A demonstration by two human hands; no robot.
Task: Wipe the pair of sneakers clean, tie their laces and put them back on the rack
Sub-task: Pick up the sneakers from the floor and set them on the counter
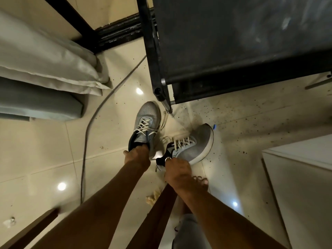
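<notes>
Clamped in the left grip (137, 156) by the heel collar: a grey sneaker (146, 115), toe pointing straight away from it. Pinched in the right grip (177, 169) by the black heel tab: the other sneaker (195, 146), toe angled off beyond and to the right. Laces (143, 125) loose on both, ends trailing. Cannot tell whether the soles rest on the floor (45, 150) or hang just above it. Looks like an early step, with wiping perhaps pending and tying and racking not yet done. Calls next for setting both down steadily and reaching behind the grips for the crumpled pale wad (152, 195), possibly a cloth, near a bare foot (200, 180). Beyond the grips, the black rack (233, 42), its dark shelf dusty.
</notes>
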